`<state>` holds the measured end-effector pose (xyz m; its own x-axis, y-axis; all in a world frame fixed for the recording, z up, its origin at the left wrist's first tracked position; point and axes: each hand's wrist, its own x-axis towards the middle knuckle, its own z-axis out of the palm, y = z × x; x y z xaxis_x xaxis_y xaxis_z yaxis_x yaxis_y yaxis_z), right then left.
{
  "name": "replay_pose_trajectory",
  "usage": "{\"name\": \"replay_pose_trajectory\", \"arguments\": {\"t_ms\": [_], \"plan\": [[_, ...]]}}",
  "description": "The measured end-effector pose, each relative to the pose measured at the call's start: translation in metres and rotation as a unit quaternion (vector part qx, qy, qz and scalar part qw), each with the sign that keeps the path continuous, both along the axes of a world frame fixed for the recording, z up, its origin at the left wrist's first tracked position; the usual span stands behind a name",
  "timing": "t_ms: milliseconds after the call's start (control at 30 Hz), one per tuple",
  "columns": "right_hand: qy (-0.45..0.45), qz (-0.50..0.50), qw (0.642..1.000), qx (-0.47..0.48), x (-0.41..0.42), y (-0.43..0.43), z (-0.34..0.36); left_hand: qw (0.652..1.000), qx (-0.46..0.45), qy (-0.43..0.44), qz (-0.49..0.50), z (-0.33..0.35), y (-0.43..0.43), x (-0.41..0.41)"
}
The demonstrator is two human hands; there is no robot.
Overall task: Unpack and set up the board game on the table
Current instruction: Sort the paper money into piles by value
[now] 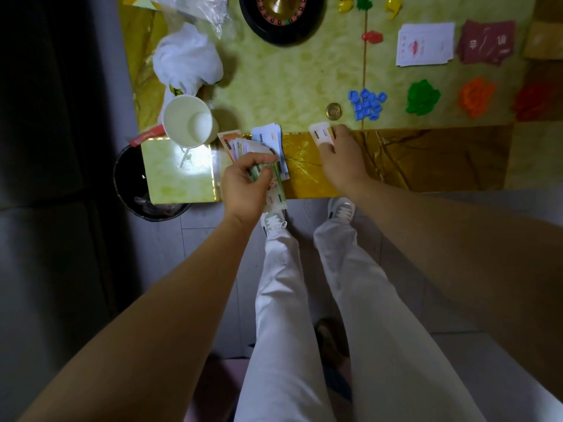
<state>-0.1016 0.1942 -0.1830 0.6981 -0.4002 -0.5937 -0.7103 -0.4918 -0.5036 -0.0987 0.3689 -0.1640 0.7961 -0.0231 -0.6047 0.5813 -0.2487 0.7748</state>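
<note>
Play money [262, 147] sits fanned out in the left hand [248, 184], fingers curled round the wad, right over the near edge of the counter [289, 80]. The right hand [341, 153] pinches a single white note [320, 132], down on the gold border, well apart from the fan. Just beyond: a gold coin [334, 111], then blue pieces [367, 103], green pieces [423, 97] and orange pieces [476, 95] in separate heaps. The roulette wheel [281, 13] is at the far edge, with a paper cup [190, 121] on the left.

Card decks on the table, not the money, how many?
2. A white deck lies far right on the table; a dark red deck sits just right of it. More may be out of frame.
</note>
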Motion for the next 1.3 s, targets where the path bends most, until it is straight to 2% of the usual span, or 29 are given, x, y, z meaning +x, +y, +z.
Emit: {"name": "replay_pose_trajectory", "arguments": {"t_ms": [100,200,367,533,700,767,833,900,1000,1067,1100,1167,1300], "plan": [[0.020,-0.069,0.995,0.063,0.006,0.007,0.002,1.000,-0.005,0.001,-0.001,-0.001,0.003,0.000],[0.022,-0.061,0.996,0.062,0.010,0.015,0.000,1.000,-0.010,-0.004,-0.006,-0.002,0.006,0.001],[0.011,-0.026,0.999,-0.040,0.013,0.028,-0.003,1.000,-0.021,-0.005,-0.012,-0.004,0.009,0.002],[-0.021,-0.016,0.995,-0.100,0.009,0.032,-0.006,0.999,-0.030,-0.009,-0.017,-0.004,0.012,0.003],[0.001,0.032,0.977,-0.211,0.006,0.033,-0.014,0.998,-0.040,-0.012,-0.043,-0.002,0.013,0.005],[-0.010,0.032,0.975,-0.222,0.005,0.033,-0.013,0.996,-0.048,-0.030,-0.065,0.001,0.011,0.005],[-0.062,0.010,0.987,-0.150,0.004,0.031,-0.009,0.994,-0.077,-0.040,-0.073,0.007,0.007,0.006],[-0.102,-0.038,0.994,-0.007,0.004,0.029,-0.002,0.993,-0.086,-0.037,-0.073,0.011,0.002,0.006],[-0.028,-0.121,0.976,0.180,0.003,0.023,0.015,0.996,-0.061,-0.007,-0.065,0.014,-0.011,0.008],[0.056,-0.179,0.930,0.315,0.000,0.014,0.026,0.996,-0.061,0.025,-0.059,0.016,-0.020,0.011],[0.080,-0.177,0.918,0.347,-0.003,0.008,0.031,0.995,-0.068,0.038,-0.060,0.018,-0.026,0.012],[0.084,-0.149,0.916,0.364,-0.008,-0.004,0.036,0.993,-0.086,0.048,-0.062,0.022,-0.036,0.015],[0.057,-0.196,0.921,0.332,-0.007,-0.018,0.045,0.989,-0.109,0.081,-0.058,0.029,-0.053,0.016]]}}
